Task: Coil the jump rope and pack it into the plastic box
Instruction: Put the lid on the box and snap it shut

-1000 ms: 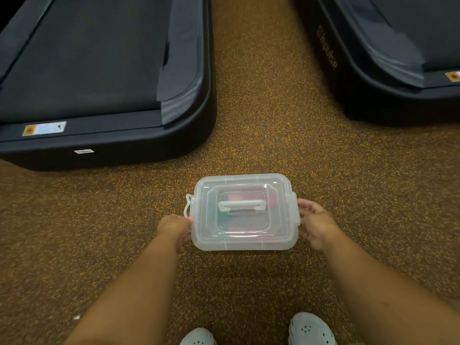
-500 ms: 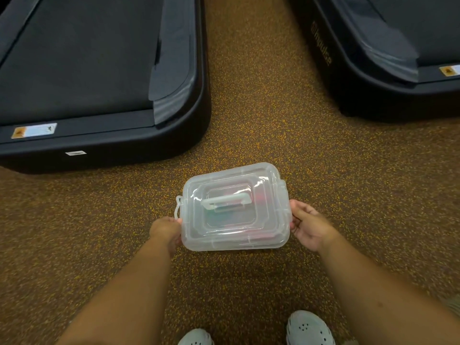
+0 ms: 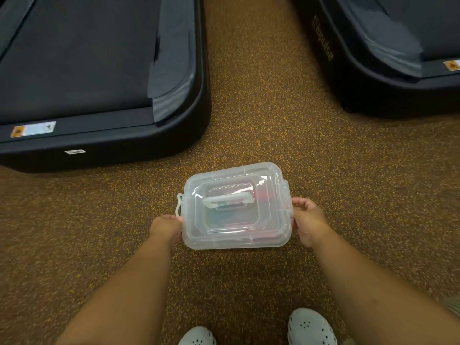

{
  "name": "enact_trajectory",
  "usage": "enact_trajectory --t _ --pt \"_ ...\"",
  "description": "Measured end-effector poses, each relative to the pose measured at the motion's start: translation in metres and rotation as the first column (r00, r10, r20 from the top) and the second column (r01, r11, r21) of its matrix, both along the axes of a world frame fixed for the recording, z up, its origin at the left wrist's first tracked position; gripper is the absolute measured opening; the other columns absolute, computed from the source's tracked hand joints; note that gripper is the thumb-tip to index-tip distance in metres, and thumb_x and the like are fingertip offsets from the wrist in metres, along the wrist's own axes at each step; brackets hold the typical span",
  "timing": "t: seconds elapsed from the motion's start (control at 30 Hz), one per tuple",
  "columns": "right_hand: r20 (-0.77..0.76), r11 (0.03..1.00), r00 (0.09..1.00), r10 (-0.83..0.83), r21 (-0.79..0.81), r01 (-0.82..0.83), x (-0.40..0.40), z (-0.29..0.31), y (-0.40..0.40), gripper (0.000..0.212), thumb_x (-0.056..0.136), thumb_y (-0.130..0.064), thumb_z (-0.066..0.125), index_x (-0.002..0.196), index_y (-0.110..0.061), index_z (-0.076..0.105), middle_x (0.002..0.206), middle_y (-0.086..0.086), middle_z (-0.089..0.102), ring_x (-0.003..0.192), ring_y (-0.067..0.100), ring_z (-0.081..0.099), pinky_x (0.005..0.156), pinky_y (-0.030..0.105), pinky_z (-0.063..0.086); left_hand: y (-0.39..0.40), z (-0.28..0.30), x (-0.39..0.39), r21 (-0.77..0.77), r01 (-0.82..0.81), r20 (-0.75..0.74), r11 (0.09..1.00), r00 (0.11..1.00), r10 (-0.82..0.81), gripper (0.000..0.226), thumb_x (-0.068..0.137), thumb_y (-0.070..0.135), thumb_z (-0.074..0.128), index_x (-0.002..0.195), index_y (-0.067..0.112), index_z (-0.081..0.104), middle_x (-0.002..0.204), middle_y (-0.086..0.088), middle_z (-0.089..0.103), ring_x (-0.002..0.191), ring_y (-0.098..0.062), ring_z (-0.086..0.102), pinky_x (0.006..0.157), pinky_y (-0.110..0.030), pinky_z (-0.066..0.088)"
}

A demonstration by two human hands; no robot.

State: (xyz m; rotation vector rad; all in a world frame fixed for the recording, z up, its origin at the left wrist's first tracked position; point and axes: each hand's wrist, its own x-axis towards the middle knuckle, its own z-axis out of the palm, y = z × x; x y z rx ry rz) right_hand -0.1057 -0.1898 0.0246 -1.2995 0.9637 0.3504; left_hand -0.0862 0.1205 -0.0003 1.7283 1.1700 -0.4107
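Both hands clamp the plastic box (image 3: 236, 207) mid-frame: left hand (image 3: 166, 229) gripping one end, right hand (image 3: 308, 220) the other, lid on.

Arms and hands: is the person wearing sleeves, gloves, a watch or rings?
No. Both forearms are bare, with no sleeves in view. The left hand and right hand have no gloves, and no watch, bracelet or ring shows. The only things worn that can be seen are white clogs with small round holes, at the bottom of the picture.
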Motion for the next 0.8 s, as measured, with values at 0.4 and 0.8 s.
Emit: enact_trajectory --t 0.4,0.8 --pt "0.013 0.866 0.886 0.464 -0.218 -0.450 -0.004 0.004 0.003 0.052 0.082 -0.011 0.072 0.122 -0.026 0.043 0.103 -0.002 0.060 0.088 0.014 0.057 0.067 0.029 0.048 0.000 -0.003 0.001 -0.019 0.011 -0.005 1.000 1.000 -0.011 0.005 0.089 0.001 0.061 0.092 0.005 0.063 0.089 -0.021 0.070 0.081 -0.036 0.071 0.074 -0.051 0.060" --pt "-0.152 0.990 0.987 0.049 0.136 -0.028 -0.009 -0.017 -0.018 0.066 0.090 -0.069 0.035 0.141 -0.027 0.040 0.128 0.019 0.057 0.112 0.036 0.058 0.100 0.053 0.045 -0.009 0.001 -0.002 0.003 0.042 0.023 0.999 0.999 -0.042 0.008 0.087 -0.002 0.063 0.083 0.004 0.061 0.090 -0.020 0.069 0.085 -0.035 0.071 0.080 -0.050 0.059"
